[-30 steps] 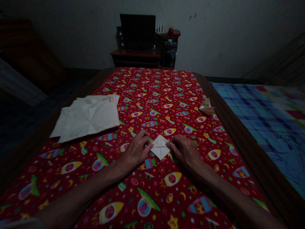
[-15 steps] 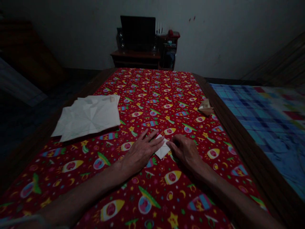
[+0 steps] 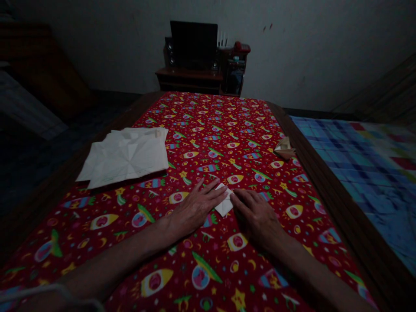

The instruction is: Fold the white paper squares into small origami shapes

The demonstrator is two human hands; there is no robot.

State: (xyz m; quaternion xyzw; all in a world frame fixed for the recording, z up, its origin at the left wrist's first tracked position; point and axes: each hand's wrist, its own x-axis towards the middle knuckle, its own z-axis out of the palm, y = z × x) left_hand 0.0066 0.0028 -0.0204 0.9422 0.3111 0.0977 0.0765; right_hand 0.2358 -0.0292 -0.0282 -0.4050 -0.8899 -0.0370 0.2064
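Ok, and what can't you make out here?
In the head view:
Folded white paper: its left side is partly covered by the left hand.
Right hand: too dark to tell whether it grips the paper.
Paper stack: its top sheets hide most of those below.
Checked cloth: cut off by the picture's right edge.

Left hand flat over folded white paper, right hand at its right corner, red patterned cloth beneath
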